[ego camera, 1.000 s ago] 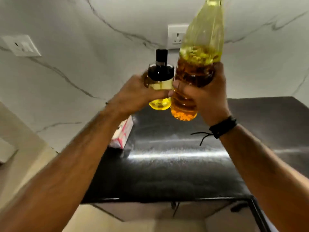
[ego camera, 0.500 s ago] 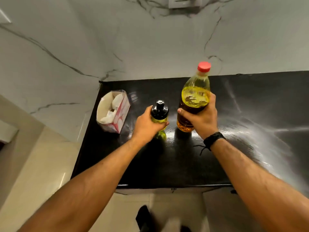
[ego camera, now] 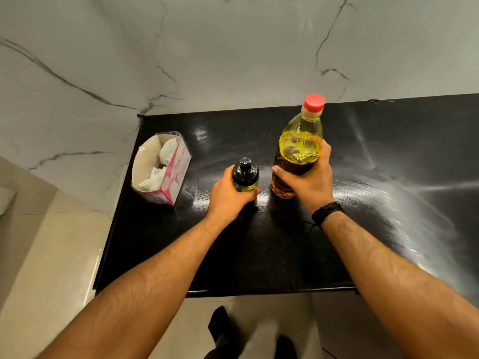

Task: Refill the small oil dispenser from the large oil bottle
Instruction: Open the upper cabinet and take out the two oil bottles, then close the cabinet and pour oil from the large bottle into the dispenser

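A small oil dispenser point(ego camera: 245, 174) with a black pump top stands upright on the black countertop point(ego camera: 259, 255). My left hand point(ego camera: 229, 196) grips its lower body, hiding most of the yellow oil inside. Just to its right stands the large clear oil bottle point(ego camera: 302, 141), capped in red and about two thirds full of yellow oil. My right hand point(ego camera: 309, 181) holds that bottle round its lower half. The two containers stand close together without touching.
An open pink and white tissue box point(ego camera: 162, 169) sits at the counter's left end, near the marble wall point(ego camera: 207, 47). The counter's front edge point(ego camera: 259, 291) runs below my forearms. Pale floor tiles point(ego camera: 51, 255) lie to the left.
Both containers came down from in front of the wall onto the countertop. Since half a second ago the hands keep their holds and only the view has shifted slightly.
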